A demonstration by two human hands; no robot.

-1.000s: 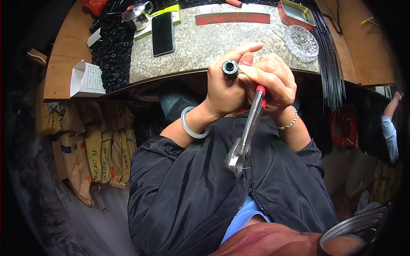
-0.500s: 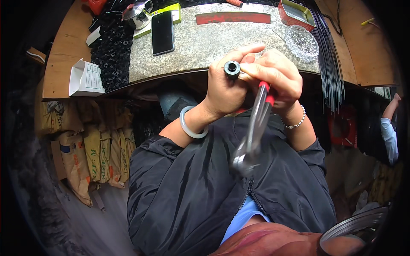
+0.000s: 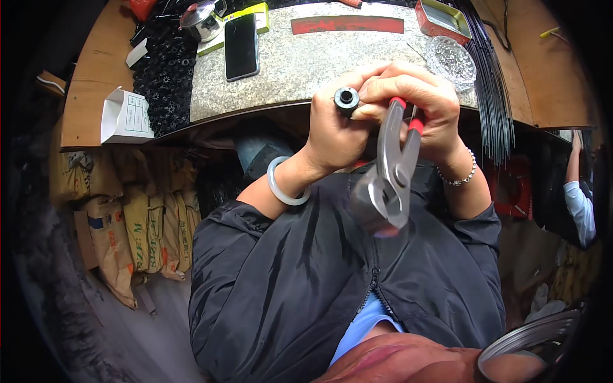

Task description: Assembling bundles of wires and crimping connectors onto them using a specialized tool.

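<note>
My left hand (image 3: 333, 131) is closed around a black cylindrical part (image 3: 347, 111), its round hollow end facing up. Most of that part is hidden in the palm. My right hand (image 3: 426, 96) grips the red handles of steel pliers (image 3: 388, 150), whose parted jaws hang toward my lap and are a little blurred. Nothing shows between the jaws. The right thumb and fingertips meet right beside the black part's hollow end; whether they pinch something small there is too hidden to make out. Both hands are held up close together at the table's near edge.
Ahead lies a speckled slab (image 3: 268, 89) bearing a phone (image 3: 242, 48), a red strip (image 3: 348, 25), a glass dish (image 3: 451, 64) and a red tin (image 3: 440, 25). Thin dark rods (image 3: 495, 102) overhang the right edge. Small black parts (image 3: 169, 76) and a white box (image 3: 128, 118) sit left.
The pliers have swung slightly right and their handles and jaws have spread apart. My right hand has shifted a little to the right. My left hand keeps its hold on the black part.
</note>
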